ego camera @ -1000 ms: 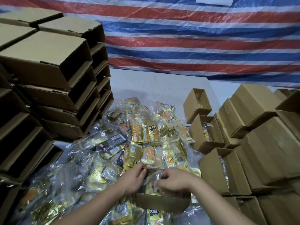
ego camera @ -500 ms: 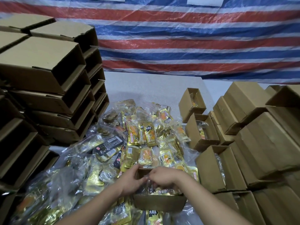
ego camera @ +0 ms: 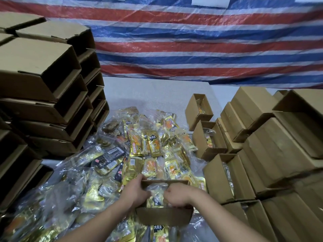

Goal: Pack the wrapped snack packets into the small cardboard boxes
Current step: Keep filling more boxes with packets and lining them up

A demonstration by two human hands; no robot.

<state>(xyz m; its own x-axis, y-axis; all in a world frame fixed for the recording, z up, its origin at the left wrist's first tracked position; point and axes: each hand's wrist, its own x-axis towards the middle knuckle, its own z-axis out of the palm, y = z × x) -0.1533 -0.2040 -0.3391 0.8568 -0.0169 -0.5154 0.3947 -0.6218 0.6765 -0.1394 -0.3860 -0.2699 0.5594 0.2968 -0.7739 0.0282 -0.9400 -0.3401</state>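
I see my left hand (ego camera: 135, 190) gripping the left wall of the small open brown cardboard box (ego camera: 164, 216) near the bottom, while my right hand (ego camera: 175, 196) curls down over the clear-wrapped gold snack packets (ego camera: 156, 199) inside it. The box sits on a loose heap of gold and orange packets (ego camera: 150, 147) covering the grey table (ego camera: 153, 91), between stacked cardboard boxes (ego camera: 43, 95) on either side.

You're working with matt brown cardboard boxes (ego camera: 164, 217) and snack packets (ego camera: 153, 144) in glossy, crinkled gold foil and clear plastic. The striped tarp (ego camera: 192, 49) behind looks woven plastic, shiny; the table (ego camera: 148, 91) is matt, speckled grey.
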